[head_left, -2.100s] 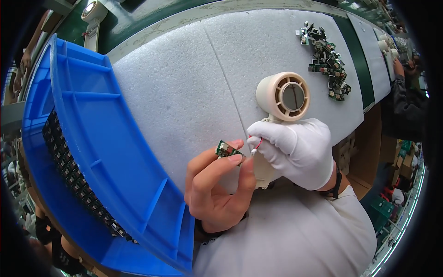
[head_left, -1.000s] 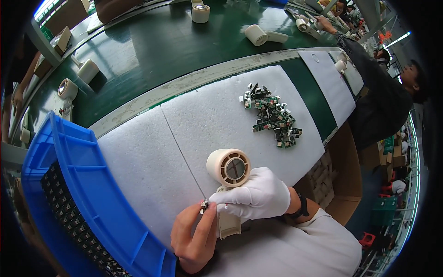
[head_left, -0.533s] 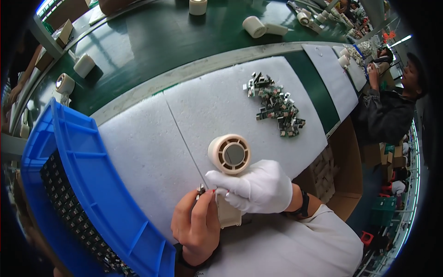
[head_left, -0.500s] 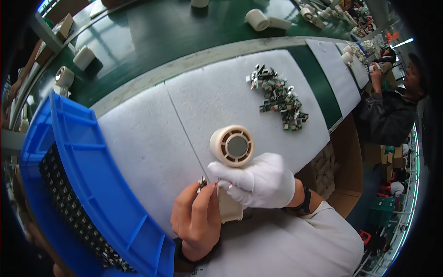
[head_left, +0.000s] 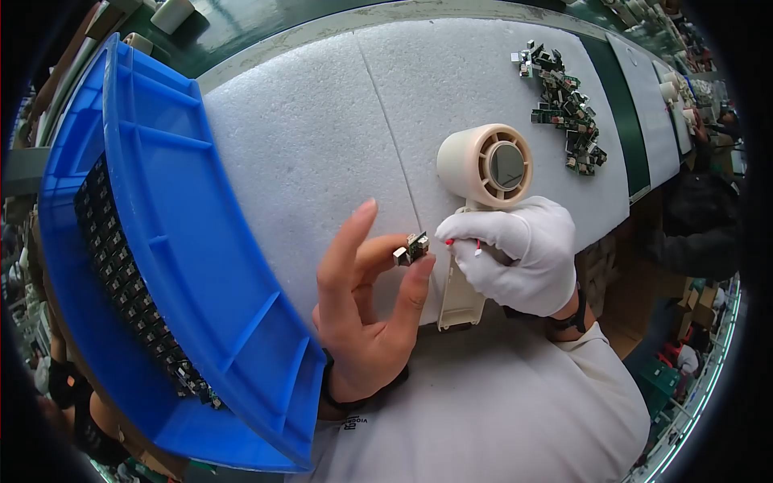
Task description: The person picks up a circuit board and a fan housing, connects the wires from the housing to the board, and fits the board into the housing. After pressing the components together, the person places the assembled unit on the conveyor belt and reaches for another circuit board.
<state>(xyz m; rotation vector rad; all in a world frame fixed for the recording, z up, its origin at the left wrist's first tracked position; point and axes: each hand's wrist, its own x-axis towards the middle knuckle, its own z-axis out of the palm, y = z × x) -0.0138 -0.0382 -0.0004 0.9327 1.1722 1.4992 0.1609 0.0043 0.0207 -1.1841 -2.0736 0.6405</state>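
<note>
My bare left hand (head_left: 366,310) pinches a small circuit board (head_left: 414,249) with a metal connector between thumb and a finger, its index finger raised. Closed around the handle of a cream handheld fan (head_left: 461,298) is my right hand (head_left: 519,256), in a white glove. The fan's round head (head_left: 485,165) points upward, showing spokes and a grey disc. Its handle shell is open, partly hidden by the glove. Red wire ends (head_left: 450,241) stick out by the gloved thumb and fingers. The board is just left of them, apart from the glove.
A blue bin (head_left: 217,241) with rows of dark boards (head_left: 129,282) stands at the left. A pile of loose circuit boards (head_left: 568,113) lies at the far right of the white foam sheet (head_left: 306,121). Beyond runs a green conveyor (head_left: 266,24) with white parts.
My left hand has drawn back from the red wires, its index finger lifted, with the board now showing plainly. My right hand keeps the fan. The whole view has shifted.
</note>
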